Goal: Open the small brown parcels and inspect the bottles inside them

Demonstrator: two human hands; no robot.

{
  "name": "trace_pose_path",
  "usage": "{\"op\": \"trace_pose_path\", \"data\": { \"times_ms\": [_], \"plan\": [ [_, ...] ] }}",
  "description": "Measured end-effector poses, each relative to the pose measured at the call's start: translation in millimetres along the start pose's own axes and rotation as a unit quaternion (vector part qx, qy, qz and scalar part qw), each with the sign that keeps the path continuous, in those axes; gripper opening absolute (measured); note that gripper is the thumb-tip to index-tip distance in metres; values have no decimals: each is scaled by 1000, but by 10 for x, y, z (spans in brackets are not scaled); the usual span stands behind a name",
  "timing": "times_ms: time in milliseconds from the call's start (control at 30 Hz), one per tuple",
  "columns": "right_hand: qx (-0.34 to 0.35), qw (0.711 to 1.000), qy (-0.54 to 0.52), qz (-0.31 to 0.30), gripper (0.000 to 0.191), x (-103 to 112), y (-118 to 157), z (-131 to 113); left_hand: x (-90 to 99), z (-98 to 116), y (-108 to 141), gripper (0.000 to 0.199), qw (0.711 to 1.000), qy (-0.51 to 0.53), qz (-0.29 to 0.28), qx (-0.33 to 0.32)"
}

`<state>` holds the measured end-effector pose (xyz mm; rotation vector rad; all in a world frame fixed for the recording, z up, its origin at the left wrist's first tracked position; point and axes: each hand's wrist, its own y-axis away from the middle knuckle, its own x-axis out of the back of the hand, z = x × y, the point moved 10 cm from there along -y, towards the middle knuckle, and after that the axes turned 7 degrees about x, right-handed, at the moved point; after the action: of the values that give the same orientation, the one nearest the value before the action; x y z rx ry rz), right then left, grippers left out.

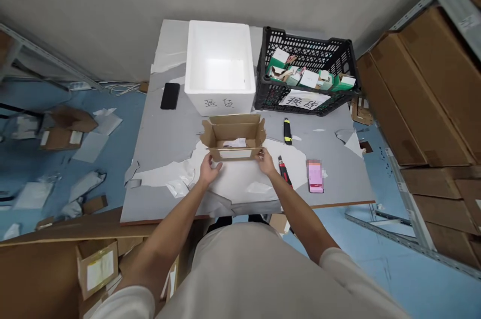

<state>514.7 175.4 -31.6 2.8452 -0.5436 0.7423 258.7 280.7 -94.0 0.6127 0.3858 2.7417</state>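
An opened brown cardboard box [235, 119] stands in the middle of the table, its flaps up and a white label on its near side. A crumpled white piece of paper [235, 142] lies inside it. At the box's near left corner, my left hand [209, 170] holds on with the thumb apart from the fingers. My right hand [266, 163] grips the near right corner, fingertips on the cardboard. Just right of that hand lies a red and black utility knife [284, 171]; a yellow and black utility knife [287, 131] is farther back.
Behind the box stand a white foam box [221, 97] and a black plastic crate [270, 89] with several small green and white boxes. A black phone [170, 96] lies left, a pink-screened phone [315, 177] right. Shelving with cartons [424, 88] flanks the table's right side.
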Motion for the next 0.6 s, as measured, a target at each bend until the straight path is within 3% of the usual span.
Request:
{"op": "trace_pose_path", "data": {
  "times_ms": [133, 300, 500, 600],
  "plan": [
    [-41, 999, 17, 12, 38, 158, 567, 250, 130, -41, 501, 57, 999, 32, -30, -8],
    [-69, 997, 25, -21, 39, 81, 1142, 527, 79, -300, 1032, 66, 996, 7, -90, 17],
    [-104, 992, -63, -9, 51, 9, 1381, 902, -28, -545, 1085, 85, 991, 14, -130, 1],
    [-89, 992, -63, -58, 57, -144, 1459, 908, -86, -683, 1014, 74, 991, 21, -133, 16]
  ]
}}
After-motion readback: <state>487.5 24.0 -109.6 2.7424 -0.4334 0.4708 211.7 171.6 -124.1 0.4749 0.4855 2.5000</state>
